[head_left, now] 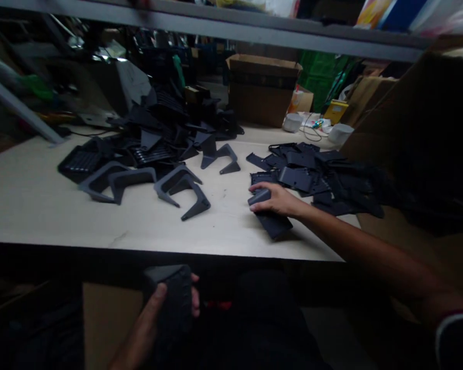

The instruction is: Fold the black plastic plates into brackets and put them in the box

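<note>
Over the right part of the table [227,234], my right hand [280,200] grips a flat black plastic part [273,224], thumb and fingers around its upper end. Close behind it lies a pile of similar dark flat parts [297,177]. Below the table's front edge, my left hand [154,313] holds a dark ribbed block-like part [173,295], thumb on one side and fingertips on the other; its exact kind is too dark to tell. Grey angular U-shaped brackets [191,192] lie on the table between the two piles.
A heap of black parts [154,128] covers the back left. Behind stand an open cardboard box [260,90], a small yellow box [335,111] and white tape-like rolls [340,133]. A shelf beam [231,33] crosses overhead. Cardboard [104,318] sits below the table, lower left.
</note>
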{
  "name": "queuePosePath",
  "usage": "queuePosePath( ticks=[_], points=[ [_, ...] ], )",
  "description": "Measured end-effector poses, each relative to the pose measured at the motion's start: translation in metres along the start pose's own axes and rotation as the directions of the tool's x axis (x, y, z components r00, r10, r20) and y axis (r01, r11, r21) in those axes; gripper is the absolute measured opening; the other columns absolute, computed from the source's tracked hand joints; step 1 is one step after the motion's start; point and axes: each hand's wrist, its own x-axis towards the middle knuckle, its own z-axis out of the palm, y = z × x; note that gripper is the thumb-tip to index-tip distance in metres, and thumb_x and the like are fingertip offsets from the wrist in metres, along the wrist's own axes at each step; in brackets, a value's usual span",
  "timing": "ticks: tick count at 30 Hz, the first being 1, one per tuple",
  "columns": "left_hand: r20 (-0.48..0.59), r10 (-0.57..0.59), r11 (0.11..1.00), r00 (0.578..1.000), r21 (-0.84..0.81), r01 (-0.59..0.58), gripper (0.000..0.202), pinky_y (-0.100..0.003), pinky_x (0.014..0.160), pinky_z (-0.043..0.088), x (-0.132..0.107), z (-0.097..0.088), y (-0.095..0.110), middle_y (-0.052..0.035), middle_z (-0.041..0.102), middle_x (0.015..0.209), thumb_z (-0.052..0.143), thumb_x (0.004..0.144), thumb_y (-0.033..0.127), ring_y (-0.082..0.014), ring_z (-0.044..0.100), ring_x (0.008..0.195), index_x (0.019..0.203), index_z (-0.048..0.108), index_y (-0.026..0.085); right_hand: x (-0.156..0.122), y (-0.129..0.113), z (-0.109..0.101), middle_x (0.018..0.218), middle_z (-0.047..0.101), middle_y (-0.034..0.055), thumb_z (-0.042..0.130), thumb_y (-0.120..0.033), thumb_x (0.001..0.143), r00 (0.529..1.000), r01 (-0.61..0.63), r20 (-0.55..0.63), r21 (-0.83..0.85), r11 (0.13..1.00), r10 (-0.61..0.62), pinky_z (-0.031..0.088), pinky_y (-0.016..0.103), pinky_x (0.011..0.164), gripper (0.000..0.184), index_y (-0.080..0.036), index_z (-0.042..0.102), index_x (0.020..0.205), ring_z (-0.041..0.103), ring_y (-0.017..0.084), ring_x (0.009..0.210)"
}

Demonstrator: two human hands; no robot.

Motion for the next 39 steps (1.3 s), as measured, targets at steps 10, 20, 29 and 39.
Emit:
queuePosePath(
  ticks=[10,20,29,39],
  points=[
    [0.013,0.174,0.931,0.985,-0.327,-0.160,0.086,-0.044,0.080,0.060,-0.030,0.030,0.016,-0.0160,0.075,0.086,0.041,0.091,0.085,-0.0289,0.073,0.077,0.112,0.076,0.008,0.045,-0.032,0.096,0.135,0.066,0.0148,0.085,-0.053,0.081,0.970,0.242,0.054,-0.339,0.909,-0.238,0.048,0.047,0.105,0.092,-0.025,0.043,0.159,0.062,0.035,0.122],
    [-0.100,0.240,0.715,0.966,-0.655,-0.246,0.078,-0.054,0.104,0.057,0.013,0.043,0.027,-0.0195,0.079,0.110,0.047,0.096,0.077,-0.0306,0.076,0.105,0.124,0.071,0.008,-0.011,-0.005,0.095,0.140,0.067,0.0134,0.072,-0.050,0.090,0.987,0.150,0.038,-0.568,0.810,-0.156,0.052,0.061,0.107,0.055,-0.028,0.066,0.140,0.063,0.043,0.127],
    [-0.087,0.290,0.734,0.953,-0.619,-0.280,0.081,-0.055,0.115,0.047,0.043,0.057,0.019,-0.0207,0.074,0.129,0.058,0.088,0.080,-0.0390,0.062,0.135,0.128,0.071,0.011,-0.081,-0.073,0.136,0.145,0.065,-0.0023,0.073,-0.048,0.094,0.909,0.417,0.004,0.015,0.909,-0.417,0.057,0.056,0.109,0.061,-0.048,0.053,0.151,0.066,0.033,0.128],
    [-0.214,0.316,0.787,0.924,-0.485,-0.382,0.076,-0.046,0.115,0.048,0.042,0.058,0.017,-0.0198,0.076,0.125,0.058,0.089,0.079,-0.0342,0.067,0.126,0.118,0.075,0.010,-0.083,-0.078,0.187,0.151,0.061,0.0060,0.065,-0.050,0.098,0.923,0.373,0.091,0.033,0.927,-0.374,0.054,0.057,0.114,0.056,-0.038,0.055,0.152,0.060,0.033,0.137]
  ],
)
